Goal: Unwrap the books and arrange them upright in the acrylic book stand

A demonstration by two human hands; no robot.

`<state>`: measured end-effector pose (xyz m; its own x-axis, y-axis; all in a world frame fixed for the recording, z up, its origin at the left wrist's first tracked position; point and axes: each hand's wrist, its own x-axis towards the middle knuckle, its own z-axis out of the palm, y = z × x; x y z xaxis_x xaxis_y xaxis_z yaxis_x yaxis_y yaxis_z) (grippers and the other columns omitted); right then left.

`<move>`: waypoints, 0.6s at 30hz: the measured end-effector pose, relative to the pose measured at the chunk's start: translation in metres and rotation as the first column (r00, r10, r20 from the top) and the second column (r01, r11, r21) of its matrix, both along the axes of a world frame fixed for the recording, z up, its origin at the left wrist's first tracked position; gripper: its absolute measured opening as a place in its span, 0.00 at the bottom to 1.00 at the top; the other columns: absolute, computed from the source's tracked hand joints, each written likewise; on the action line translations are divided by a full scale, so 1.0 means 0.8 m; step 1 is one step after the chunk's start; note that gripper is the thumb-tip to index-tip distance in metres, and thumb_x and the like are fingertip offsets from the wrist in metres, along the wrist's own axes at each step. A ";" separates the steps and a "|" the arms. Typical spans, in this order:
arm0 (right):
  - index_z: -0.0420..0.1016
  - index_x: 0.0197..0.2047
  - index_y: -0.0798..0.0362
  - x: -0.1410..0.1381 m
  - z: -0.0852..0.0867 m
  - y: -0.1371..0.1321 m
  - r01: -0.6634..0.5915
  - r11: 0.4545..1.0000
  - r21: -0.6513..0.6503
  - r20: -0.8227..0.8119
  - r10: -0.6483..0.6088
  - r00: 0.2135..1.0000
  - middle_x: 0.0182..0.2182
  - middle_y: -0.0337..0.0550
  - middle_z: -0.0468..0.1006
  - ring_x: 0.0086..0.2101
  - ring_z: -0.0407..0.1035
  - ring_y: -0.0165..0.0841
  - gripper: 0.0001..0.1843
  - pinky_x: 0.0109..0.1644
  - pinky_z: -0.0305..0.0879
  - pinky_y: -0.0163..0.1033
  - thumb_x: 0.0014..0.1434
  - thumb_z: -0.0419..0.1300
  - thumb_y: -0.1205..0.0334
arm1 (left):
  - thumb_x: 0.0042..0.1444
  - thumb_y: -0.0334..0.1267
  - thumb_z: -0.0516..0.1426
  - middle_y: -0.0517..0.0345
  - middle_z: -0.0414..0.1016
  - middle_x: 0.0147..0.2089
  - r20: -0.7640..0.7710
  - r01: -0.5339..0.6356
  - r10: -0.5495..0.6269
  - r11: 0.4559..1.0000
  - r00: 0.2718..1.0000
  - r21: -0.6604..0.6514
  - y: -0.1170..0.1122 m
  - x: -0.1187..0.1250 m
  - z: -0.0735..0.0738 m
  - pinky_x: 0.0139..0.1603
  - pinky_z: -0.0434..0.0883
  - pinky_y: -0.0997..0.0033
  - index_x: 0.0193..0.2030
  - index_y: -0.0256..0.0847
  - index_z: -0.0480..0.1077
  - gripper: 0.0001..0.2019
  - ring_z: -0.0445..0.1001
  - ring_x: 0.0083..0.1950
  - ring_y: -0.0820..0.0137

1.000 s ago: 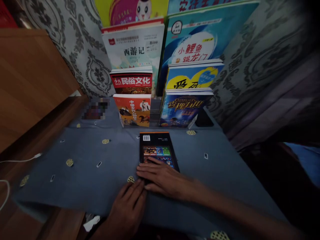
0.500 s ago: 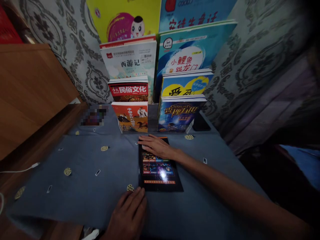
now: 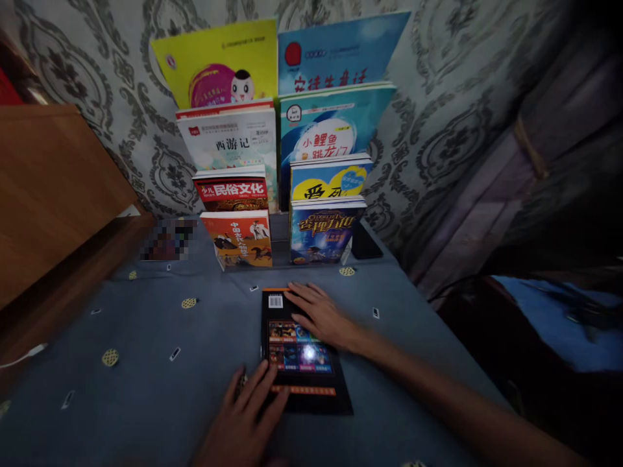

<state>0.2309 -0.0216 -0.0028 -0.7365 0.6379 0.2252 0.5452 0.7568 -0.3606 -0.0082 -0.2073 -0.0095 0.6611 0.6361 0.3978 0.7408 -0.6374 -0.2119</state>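
Observation:
A black book (image 3: pixel 311 383) lies flat on the cloth-covered table, its barcode and rows of small coloured pictures facing up. Across its upper right part rests my right hand (image 3: pixel 324 316), palm down with the fingers stretched out. My left hand (image 3: pixel 250 412) is at the book's lower left edge, fingers spread, their tips on the cover. Neither hand grips anything. Just beyond the book stands a clear rack with books in tiers, among them an orange book (image 3: pixel 238 239) front left and a dark blue book (image 3: pixel 321 232) front right.
A dark phone-like slab (image 3: pixel 366 242) lies right of the rack. At the far left of the table is a blurred-out flat item (image 3: pixel 168 241). A wooden cabinet (image 3: pixel 53 201) borders the left side, a patterned wall covering (image 3: pixel 428 130) the back. A white cable (image 3: pixel 24 355) lies left.
My left hand has moved from beside the book onto its lower left edge, fingers spreading. My right hand has shifted right on the cover, uncovering the barcode. The camera view has tilted up.

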 end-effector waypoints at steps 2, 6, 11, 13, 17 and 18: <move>0.59 0.71 0.52 0.007 -0.001 -0.018 0.000 1.000 -0.014 -0.016 -0.001 1.000 0.70 0.57 0.58 0.69 0.52 0.45 0.29 0.71 0.48 0.62 0.70 0.52 0.54 | 0.63 0.40 0.59 0.46 0.64 0.70 -0.062 0.045 -0.041 0.997 0.997 0.056 -0.002 -0.007 -0.002 0.73 0.51 0.47 0.68 0.44 0.62 0.27 0.58 0.72 0.58; 0.55 0.73 0.51 0.019 0.002 -0.052 -0.002 0.998 -0.064 -0.030 0.000 1.000 0.72 0.57 0.53 0.71 0.46 0.46 0.32 0.72 0.45 0.62 0.70 0.53 0.49 | 0.65 0.38 0.57 0.51 0.64 0.71 -0.128 0.140 -0.129 0.987 0.983 0.082 -0.011 -0.017 -0.008 0.75 0.50 0.47 0.65 0.47 0.66 0.21 0.58 0.73 0.61; 0.56 0.72 0.54 0.029 0.015 -0.078 -0.033 0.982 -0.188 -0.002 0.033 0.999 0.73 0.59 0.49 0.72 0.41 0.48 0.36 0.73 0.43 0.64 0.69 0.52 0.44 | 0.67 0.35 0.55 0.60 0.80 0.55 0.129 0.213 -0.242 0.955 0.962 0.205 -0.015 -0.022 -0.006 0.77 0.48 0.53 0.48 0.45 0.76 0.09 0.69 0.66 0.70; 0.56 0.72 0.54 0.032 0.019 -0.083 -0.045 0.974 -0.222 -0.001 0.046 0.999 0.73 0.58 0.49 0.72 0.41 0.48 0.36 0.73 0.42 0.64 0.69 0.51 0.43 | 0.68 0.35 0.55 0.61 0.82 0.52 0.108 0.266 -0.284 0.952 0.953 0.151 -0.012 -0.026 0.007 0.75 0.55 0.61 0.49 0.45 0.76 0.09 0.73 0.62 0.74; 0.55 0.73 0.53 0.037 0.025 -0.087 -0.054 0.967 -0.249 0.002 0.056 0.998 0.73 0.58 0.48 0.72 0.40 0.48 0.37 0.73 0.40 0.65 0.68 0.51 0.41 | 0.68 0.41 0.54 0.54 0.77 0.59 -0.070 0.237 -0.232 0.970 0.970 0.059 -0.003 -0.029 0.029 0.71 0.62 0.62 0.59 0.44 0.71 0.15 0.70 0.65 0.68; 0.55 0.73 0.54 0.038 0.026 -0.088 -0.054 0.966 -0.251 0.006 0.057 0.998 0.73 0.58 0.48 0.72 0.40 0.48 0.38 0.73 0.40 0.65 0.68 0.51 0.40 | 0.68 0.42 0.54 0.53 0.76 0.60 -0.088 0.221 -0.213 0.972 0.973 0.085 -0.001 -0.028 0.029 0.71 0.62 0.60 0.60 0.44 0.70 0.16 0.69 0.66 0.66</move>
